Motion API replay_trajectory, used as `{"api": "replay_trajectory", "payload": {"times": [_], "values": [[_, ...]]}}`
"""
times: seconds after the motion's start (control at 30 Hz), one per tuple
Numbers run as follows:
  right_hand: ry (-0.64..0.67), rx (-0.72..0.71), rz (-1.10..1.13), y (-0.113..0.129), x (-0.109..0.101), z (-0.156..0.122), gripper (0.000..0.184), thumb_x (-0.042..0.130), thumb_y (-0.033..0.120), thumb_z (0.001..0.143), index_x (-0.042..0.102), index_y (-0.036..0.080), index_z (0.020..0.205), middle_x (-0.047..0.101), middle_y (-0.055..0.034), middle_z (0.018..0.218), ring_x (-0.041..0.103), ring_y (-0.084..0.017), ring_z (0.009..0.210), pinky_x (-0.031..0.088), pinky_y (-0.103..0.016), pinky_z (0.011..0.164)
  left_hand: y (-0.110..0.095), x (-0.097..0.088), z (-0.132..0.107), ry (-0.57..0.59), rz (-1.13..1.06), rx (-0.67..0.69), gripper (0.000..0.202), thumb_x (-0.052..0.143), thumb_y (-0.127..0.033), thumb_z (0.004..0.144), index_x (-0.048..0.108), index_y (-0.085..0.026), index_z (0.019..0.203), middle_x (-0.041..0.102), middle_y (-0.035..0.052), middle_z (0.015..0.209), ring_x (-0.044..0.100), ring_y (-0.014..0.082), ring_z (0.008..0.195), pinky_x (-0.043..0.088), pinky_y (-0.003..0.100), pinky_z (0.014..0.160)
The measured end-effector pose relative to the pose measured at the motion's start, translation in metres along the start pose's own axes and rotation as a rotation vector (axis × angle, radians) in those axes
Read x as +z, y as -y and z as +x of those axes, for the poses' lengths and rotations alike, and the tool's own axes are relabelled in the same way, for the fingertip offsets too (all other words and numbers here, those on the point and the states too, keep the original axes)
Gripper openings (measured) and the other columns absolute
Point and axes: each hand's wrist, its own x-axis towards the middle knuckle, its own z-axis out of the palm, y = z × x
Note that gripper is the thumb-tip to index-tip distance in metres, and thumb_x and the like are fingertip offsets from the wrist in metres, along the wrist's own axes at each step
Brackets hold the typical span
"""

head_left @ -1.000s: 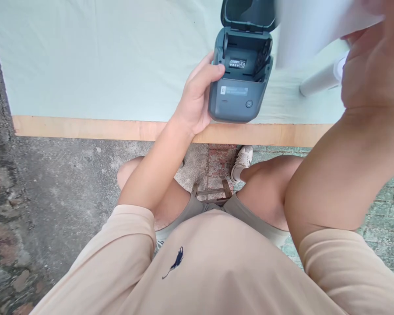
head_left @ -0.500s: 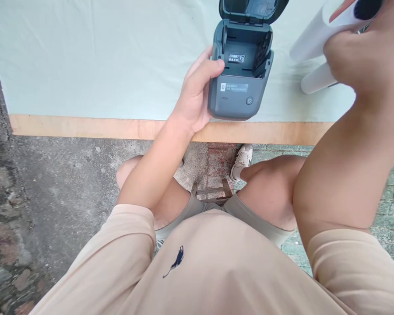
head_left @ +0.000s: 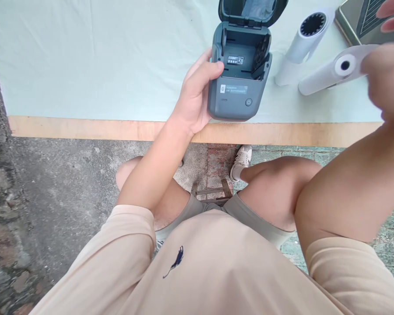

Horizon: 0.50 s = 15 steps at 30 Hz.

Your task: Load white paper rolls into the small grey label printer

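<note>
My R hand has left the white roll, fingers apart now. My L hand grips the gray printer by its side, over the table. Prob. light, hard, bit slick; hold low b/c lid may snap.

The beige shirt has short sleeves and a navy feather mark left of centre; below are grey shorts, a pale sock and a whitish laced shoe.

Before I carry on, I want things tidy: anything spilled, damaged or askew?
Nothing looks spilled or damaged. Slightly untidy: the white roll nearest the right hand has a loose flap sticking out, rather than wound flat.
</note>
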Motion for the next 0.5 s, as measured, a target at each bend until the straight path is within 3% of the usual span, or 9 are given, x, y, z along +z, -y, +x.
{"api": "replay_trajectory", "payload": {"times": [0.07, 0.13, 0.27, 0.5], "values": [[0.154, -0.038, -0.158, 0.009, -0.004, -0.008, 0.05, 0.047, 0.014, 0.068, 0.041, 0.025, 0.117, 0.045, 0.0013, 0.118, 0.044, -0.013, 0.111, 0.038, -0.032, 0.096, 0.0, 0.0, 0.0, 0.024, 0.011, 0.017, 0.045, 0.054, -0.048, 0.07, 0.05, -0.033, 0.112, 0.056, -0.0013, 0.053, 0.061, 0.0176, 0.068, 0.047, 0.027, 0.063], [0.198, -0.003, -0.245, 0.015, -0.005, -0.013, 0.049, 0.049, 0.019, 0.066, 0.043, 0.026, 0.114, 0.048, -0.0007, 0.113, 0.047, -0.016, 0.107, 0.041, -0.036, 0.09, 0.001, 0.0, 0.001, 0.047, 0.019, 0.03, 0.043, 0.052, -0.048, 0.07, 0.05, -0.035, 0.111, 0.056, -0.0015, 0.052, 0.06, 0.0171, 0.065, 0.047, 0.027, 0.062], [0.119, 0.006, -0.283, 0.014, 0.001, -0.011, 0.035, 0.047, 0.028, 0.071, 0.05, 0.029, 0.106, 0.053, 0.0013, 0.106, 0.05, -0.013, 0.099, 0.042, -0.033, 0.084, 0.001, -0.002, 0.001, 0.055, 0.04, 0.034, 0.041, 0.05, -0.05, 0.071, 0.052, -0.035, 0.108, 0.058, -0.0009, 0.056, 0.06, 0.0173, 0.067, 0.047, 0.027, 0.063], [0.089, -0.087, -0.269, 0.012, 0.016, -0.001, 0.036, 0.054, 0.03, 0.066, 0.053, 0.023, 0.102, 0.053, -0.0008, 0.103, 0.049, -0.014, 0.101, 0.04, -0.03, 0.087, 0.002, -0.004, 0.003, -0.014, 0.055, 0.001, 0.048, 0.052, -0.053, 0.069, 0.05, -0.033, 0.113, 0.059, -0.0011, 0.058, 0.061, 0.0167, 0.068, 0.047, 0.026, 0.064]]}}
